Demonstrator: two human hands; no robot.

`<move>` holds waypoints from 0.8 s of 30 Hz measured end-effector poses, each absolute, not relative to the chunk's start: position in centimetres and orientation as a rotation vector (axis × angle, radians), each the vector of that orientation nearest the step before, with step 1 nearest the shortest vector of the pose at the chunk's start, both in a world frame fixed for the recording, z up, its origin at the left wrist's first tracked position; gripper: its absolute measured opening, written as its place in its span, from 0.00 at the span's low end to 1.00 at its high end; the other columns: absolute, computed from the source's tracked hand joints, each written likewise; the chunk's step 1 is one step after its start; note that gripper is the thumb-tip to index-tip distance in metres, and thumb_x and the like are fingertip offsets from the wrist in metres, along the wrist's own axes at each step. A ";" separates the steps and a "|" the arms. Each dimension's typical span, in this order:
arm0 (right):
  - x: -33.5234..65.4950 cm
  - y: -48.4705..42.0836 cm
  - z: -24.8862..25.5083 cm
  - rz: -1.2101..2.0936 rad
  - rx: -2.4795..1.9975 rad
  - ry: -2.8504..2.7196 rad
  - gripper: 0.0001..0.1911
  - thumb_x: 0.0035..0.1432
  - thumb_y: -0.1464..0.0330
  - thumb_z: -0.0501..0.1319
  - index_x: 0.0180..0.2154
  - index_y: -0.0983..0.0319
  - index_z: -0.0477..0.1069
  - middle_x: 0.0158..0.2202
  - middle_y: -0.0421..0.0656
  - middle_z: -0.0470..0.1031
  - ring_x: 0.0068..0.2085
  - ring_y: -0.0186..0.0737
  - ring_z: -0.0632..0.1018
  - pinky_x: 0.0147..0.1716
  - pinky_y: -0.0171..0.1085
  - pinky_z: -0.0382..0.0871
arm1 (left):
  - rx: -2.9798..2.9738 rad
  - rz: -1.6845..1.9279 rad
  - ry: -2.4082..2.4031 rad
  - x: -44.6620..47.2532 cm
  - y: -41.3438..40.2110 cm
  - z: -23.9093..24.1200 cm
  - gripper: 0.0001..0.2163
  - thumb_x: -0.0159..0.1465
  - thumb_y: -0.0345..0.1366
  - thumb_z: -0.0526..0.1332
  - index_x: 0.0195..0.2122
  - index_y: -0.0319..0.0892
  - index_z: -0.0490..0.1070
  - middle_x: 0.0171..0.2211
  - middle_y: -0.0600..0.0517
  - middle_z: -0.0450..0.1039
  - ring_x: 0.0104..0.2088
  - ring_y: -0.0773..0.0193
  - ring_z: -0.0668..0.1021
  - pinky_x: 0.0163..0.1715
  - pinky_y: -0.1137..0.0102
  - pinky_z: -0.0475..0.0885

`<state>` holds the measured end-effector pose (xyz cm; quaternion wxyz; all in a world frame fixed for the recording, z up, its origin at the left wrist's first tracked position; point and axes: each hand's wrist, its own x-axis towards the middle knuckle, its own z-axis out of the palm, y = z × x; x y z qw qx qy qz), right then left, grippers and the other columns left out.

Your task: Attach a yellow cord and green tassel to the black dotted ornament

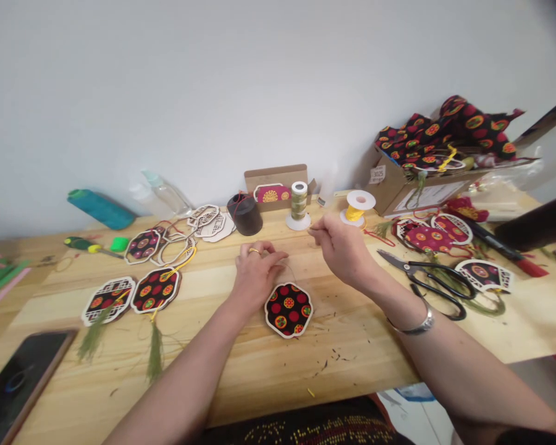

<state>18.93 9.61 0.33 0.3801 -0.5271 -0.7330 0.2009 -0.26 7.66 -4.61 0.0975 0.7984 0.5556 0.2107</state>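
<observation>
Wood table (241,371): patterned ornament (289,311) lay just beside left hand (254,269), thread (290,268) at its top. Left hand curled loosely by thread, hold unclear. Right hand (336,247) pinched closed at fingertips; couldn't tell on what.

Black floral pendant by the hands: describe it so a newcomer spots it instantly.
On the wooden table, look between the person's two forearms. Just below the left hand in the picture lies a lobed, pale-rimmed pendant, black with red and orange round motifs. Unlike the similar pieces to its left, with green tassels, it shows no tassel.
</observation>
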 end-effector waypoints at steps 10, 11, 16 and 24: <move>18.7 9.6 -0.6 0.558 -1.316 -1.899 0.06 0.58 0.73 0.53 0.28 0.61 0.60 0.24 0.39 0.68 0.26 0.33 0.67 0.27 0.34 0.56 | 2.361 0.595 1.604 1.0 7.5 -4.4 0.07 0.61 0.33 0.58 0.29 0.44 0.76 0.45 0.47 0.68 0.47 0.50 0.62 0.41 0.56 0.57; 18.7 9.6 -0.6 0.567 -1.309 -1.893 0.06 0.58 0.73 0.53 0.28 0.61 0.61 0.24 0.39 0.68 0.26 0.33 0.67 0.27 0.34 0.57 | 2.352 0.596 1.608 1.1 7.5 -4.5 0.07 0.61 0.32 0.58 0.29 0.44 0.75 0.45 0.46 0.68 0.47 0.50 0.63 0.41 0.56 0.57; 18.6 9.8 -0.7 0.720 -1.246 -1.801 0.09 0.58 0.72 0.54 0.25 0.62 0.60 0.21 0.38 0.67 0.24 0.31 0.67 0.27 0.33 0.58 | 2.150 0.780 1.607 0.9 7.6 -4.2 0.07 0.60 0.28 0.56 0.27 0.40 0.71 0.46 0.44 0.69 0.48 0.52 0.66 0.46 0.54 0.60; 17.9 10.2 -1.5 1.395 -1.159 -1.373 0.10 0.53 0.67 0.58 0.23 0.61 0.59 0.17 0.34 0.66 0.17 0.26 0.64 0.18 0.31 0.56 | 1.137 1.198 1.332 0.2 7.2 -3.1 0.06 0.58 0.36 0.60 0.29 0.39 0.69 0.31 0.49 0.75 0.29 0.66 0.73 0.34 0.69 0.68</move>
